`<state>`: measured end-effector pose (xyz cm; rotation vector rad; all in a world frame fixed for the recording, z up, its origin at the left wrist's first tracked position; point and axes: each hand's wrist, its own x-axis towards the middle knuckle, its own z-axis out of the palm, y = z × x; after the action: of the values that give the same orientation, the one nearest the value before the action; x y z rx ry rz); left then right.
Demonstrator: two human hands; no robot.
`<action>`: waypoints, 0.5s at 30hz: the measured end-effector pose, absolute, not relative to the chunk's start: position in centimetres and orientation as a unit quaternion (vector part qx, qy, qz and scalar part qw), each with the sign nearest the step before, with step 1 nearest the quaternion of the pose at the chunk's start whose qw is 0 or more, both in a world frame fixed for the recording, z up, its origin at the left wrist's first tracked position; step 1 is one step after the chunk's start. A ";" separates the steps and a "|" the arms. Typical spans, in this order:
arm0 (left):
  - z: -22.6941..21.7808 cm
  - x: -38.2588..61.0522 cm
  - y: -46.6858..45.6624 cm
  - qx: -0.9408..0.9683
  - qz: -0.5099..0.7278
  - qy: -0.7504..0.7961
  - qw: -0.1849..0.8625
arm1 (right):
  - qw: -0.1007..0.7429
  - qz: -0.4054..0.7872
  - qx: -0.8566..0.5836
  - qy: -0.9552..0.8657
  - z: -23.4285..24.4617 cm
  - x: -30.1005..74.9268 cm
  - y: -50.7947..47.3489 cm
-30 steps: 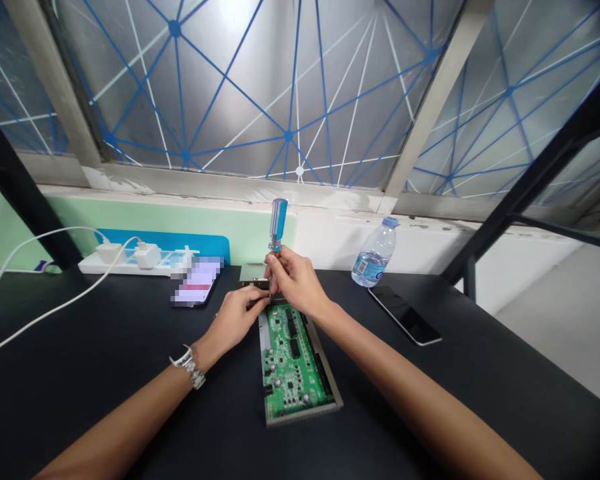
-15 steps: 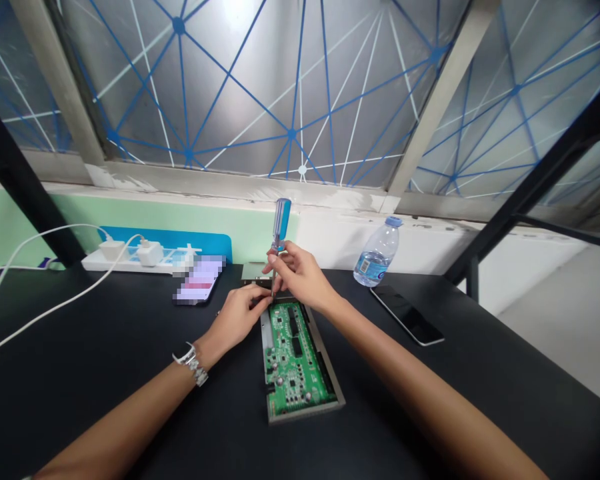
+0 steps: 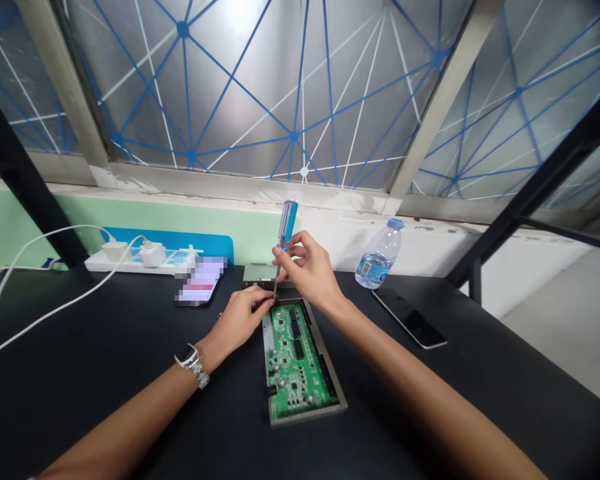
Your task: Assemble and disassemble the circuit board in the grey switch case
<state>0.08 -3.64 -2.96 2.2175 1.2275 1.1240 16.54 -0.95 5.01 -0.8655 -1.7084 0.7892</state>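
Observation:
A screwdriver (image 3: 288, 223) with a clear and blue handle stands nearly upright, leaning slightly right. My right hand (image 3: 311, 268) is closed on it, thumb and fingers just below the handle. Its thin shaft runs down to the far left corner of a green circuit board (image 3: 293, 360) set in a metal frame (image 3: 325, 353). At that corner my left hand (image 3: 239, 317) is closed, thumb and forefinger pinched by the screwdriver's tip. Whatever lies between those fingertips is too small to make out. Behind the hands lies a flat metal piece (image 3: 260, 272), partly covered.
A power strip (image 3: 130, 261) with plugged-in white chargers and cables is at the back left, beside a lit phone (image 3: 203, 280). On the right stand a water bottle (image 3: 379, 257) and a dark phone (image 3: 409, 317). All rest on a black table (image 3: 130, 347) against the wall.
The screwdriver's handle has tilted a little to the right, and my right hand has shifted right with its fingers loosened slightly. My left hand keeps its place at the frame's corner.

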 end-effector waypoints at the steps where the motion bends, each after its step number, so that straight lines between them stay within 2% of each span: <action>1: -3.0 0.0 -3.6 0.790 0.391 0.437 0.179 | 0.511 0.323 -0.359 -0.711 5.0 16.6 -1.0; 7: -3.5 -0.3 -3.2 0.824 0.344 0.428 0.139 | 0.511 0.313 -0.363 -0.713 5.1 16.6 -1.1; 15: -3.4 -0.8 -2.8 0.846 0.321 0.401 0.142 | 0.501 0.313 -0.371 -0.716 5.6 16.5 -1.7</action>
<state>-0.82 -2.83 -3.44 2.4413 1.1571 0.9267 16.47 -1.68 5.59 -0.8967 -1.7318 0.7576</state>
